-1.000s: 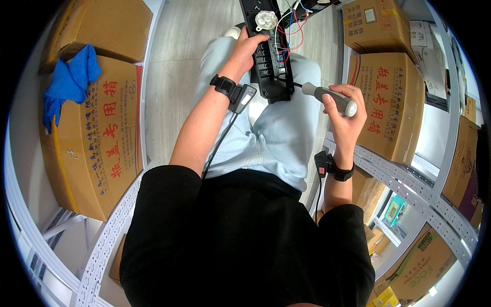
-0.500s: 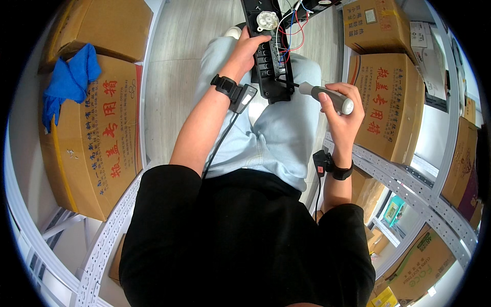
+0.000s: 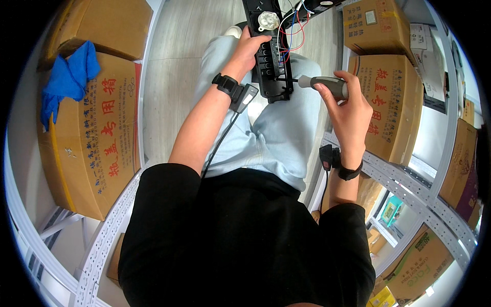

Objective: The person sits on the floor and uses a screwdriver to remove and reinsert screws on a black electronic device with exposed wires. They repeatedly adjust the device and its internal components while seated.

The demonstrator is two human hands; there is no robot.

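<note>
My left hand (image 3: 246, 51) grips the left edge of a long black plastic housing (image 3: 267, 87) lying over my legs, its thumb across the top. A round whitish, clear part (image 3: 268, 21) sits in the far end of it, and a row of black parts runs down its middle. In my right hand (image 3: 354, 110) is a screwdriver (image 3: 327, 85) with a grey handle, held by thumb and fingers. Its dark shaft points left into the near end of the housing; what the tip touches is too small to make out.
Red, blue and white wires (image 3: 302, 38) run from the housing to another black part (image 3: 312, 10) beyond it. Large cardboard boxes (image 3: 94, 169) stand on metal shelving at both sides. A blue cloth (image 3: 71, 77) drapes over the left boxes. Cables trail from both wrist straps.
My right hand has shifted slightly right and turned, and the screwdriver now lies more level, its handle end raised from the lower right. My left hand and the housing stay nearly still.
</note>
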